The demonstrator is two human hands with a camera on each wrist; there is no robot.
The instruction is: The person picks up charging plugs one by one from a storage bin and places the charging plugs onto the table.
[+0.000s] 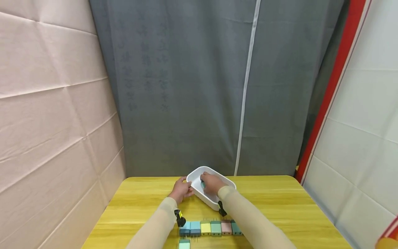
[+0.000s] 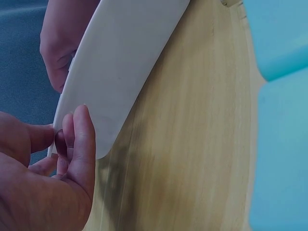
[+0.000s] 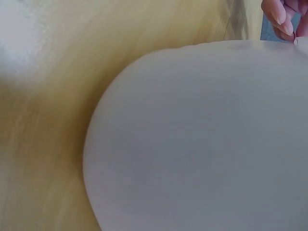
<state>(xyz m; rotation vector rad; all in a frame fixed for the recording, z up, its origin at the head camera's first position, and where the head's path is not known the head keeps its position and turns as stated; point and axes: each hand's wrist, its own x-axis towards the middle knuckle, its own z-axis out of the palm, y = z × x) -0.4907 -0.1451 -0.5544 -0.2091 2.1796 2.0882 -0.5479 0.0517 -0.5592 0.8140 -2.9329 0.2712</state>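
Observation:
A white rectangular tray (image 1: 195,177) sits slantwise toward the back of the wooden table. At its left corner, my left hand (image 1: 181,190) pinches the rim; the left wrist view shows the thumb on one side of the wall and fingers on the other. My right hand (image 1: 212,184) reaches down inside the tray, its fingers curled around a small green block (image 1: 203,184), mostly covered by the hand. In the right wrist view the tray's wall (image 3: 202,134) fills most of the picture and the right hand is out of sight.
Along the table's near side runs a row of small blocks with thin pins, among them blue (image 1: 195,229), yellow (image 1: 205,228), green (image 1: 216,228) and pink (image 1: 226,228) ones. One pale green block (image 1: 184,244) lies in front. A grey curtain (image 1: 186,103) hangs behind the table.

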